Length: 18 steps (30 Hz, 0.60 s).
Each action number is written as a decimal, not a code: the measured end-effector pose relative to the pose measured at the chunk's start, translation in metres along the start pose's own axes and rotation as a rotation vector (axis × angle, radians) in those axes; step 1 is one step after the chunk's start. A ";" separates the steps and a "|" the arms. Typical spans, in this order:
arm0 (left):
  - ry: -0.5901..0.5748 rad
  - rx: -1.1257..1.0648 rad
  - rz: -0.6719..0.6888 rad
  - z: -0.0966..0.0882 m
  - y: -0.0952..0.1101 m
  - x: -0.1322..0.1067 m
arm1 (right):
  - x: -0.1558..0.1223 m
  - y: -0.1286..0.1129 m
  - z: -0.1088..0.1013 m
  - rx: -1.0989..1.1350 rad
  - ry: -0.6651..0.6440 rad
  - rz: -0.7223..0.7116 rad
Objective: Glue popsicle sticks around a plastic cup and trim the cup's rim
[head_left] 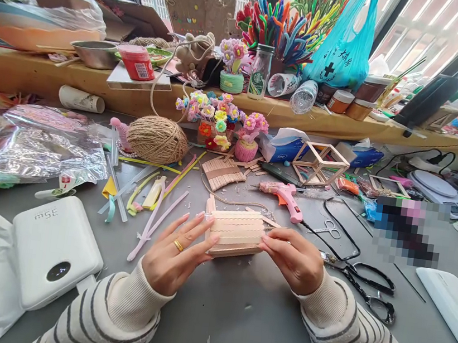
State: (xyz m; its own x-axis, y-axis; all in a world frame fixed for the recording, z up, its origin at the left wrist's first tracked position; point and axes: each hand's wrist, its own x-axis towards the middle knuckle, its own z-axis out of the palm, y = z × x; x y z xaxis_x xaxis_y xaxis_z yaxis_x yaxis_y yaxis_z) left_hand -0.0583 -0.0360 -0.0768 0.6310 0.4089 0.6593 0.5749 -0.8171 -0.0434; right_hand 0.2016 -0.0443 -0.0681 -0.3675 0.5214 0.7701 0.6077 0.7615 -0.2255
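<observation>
Head view. Near the front edge of the grey worktop (235, 318), at its middle, a panel of wooden sticks (235, 231) laid side by side is held between both hands. The left hand (176, 254) presses on the panel's left end: the grip is closed on it, fingertips against the edge and front face, and a gold ring (178, 245) shows on one finger. The right hand (293, 259) closes on the panel's right end, thumb and fingertips pinching the edge. The panel thus spans the gap between the two grips, its long sides running left to right, its face tilted toward the camera; whether its lower edge rests on the worktop cannot be told. Both forearms wear striped sleeves.

Behind the panel lie a pink glue gun (282, 195), just beyond the right hand, and a second, smaller fan of wooden sticks (222, 173). A ball of twine (157, 139) sits farther back on the left, beside small pots of pipe-cleaner flowers (219, 119). Black scissors (369, 288) lie to the right of the right hand; a white power bank (53, 252) lies toward the front left corner. A wooden stick cube frame (320, 164) stands toward the back right.
</observation>
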 end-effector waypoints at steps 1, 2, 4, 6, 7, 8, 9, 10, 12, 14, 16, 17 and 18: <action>0.007 -0.005 -0.006 0.001 0.001 0.000 | 0.000 0.000 0.001 -0.010 0.002 -0.005; 0.021 -0.011 -0.019 0.002 0.001 0.000 | -0.001 0.000 0.001 -0.017 0.006 -0.012; 0.045 -0.020 -0.038 0.003 0.002 -0.001 | -0.001 0.001 0.002 -0.025 0.022 -0.030; 0.061 -0.024 -0.048 0.004 0.003 0.000 | -0.001 0.001 0.003 -0.018 0.036 -0.041; 0.063 -0.025 -0.049 0.004 0.003 0.000 | -0.001 0.001 0.003 -0.010 0.038 -0.038; 0.063 -0.025 -0.051 0.004 0.004 0.001 | -0.001 0.001 0.003 0.000 0.038 -0.031; 0.062 -0.026 -0.055 0.004 0.004 0.001 | -0.001 0.001 0.003 0.010 0.035 -0.021; 0.060 -0.026 -0.060 0.004 0.004 0.002 | 0.000 0.002 0.002 0.019 0.032 -0.013; 0.056 -0.024 -0.077 0.004 0.004 0.003 | 0.000 0.002 0.002 0.028 0.034 -0.005; 0.055 -0.019 -0.092 0.004 0.004 0.005 | 0.001 0.003 0.002 0.025 0.040 -0.005; 0.057 -0.006 -0.092 0.004 0.005 0.006 | 0.001 0.003 0.002 0.016 0.047 -0.004; 0.062 0.005 -0.086 0.004 0.005 0.006 | 0.001 0.003 0.002 0.010 0.051 -0.004; 0.069 0.017 -0.078 0.005 0.005 0.006 | 0.000 0.003 0.002 0.003 0.054 -0.005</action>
State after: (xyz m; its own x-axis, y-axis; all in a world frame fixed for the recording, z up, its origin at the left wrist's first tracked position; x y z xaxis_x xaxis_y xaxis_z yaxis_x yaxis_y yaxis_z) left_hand -0.0489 -0.0359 -0.0764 0.5468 0.4416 0.7113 0.6301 -0.7765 -0.0024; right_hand 0.2018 -0.0413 -0.0695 -0.3322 0.4959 0.8023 0.6040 0.7652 -0.2229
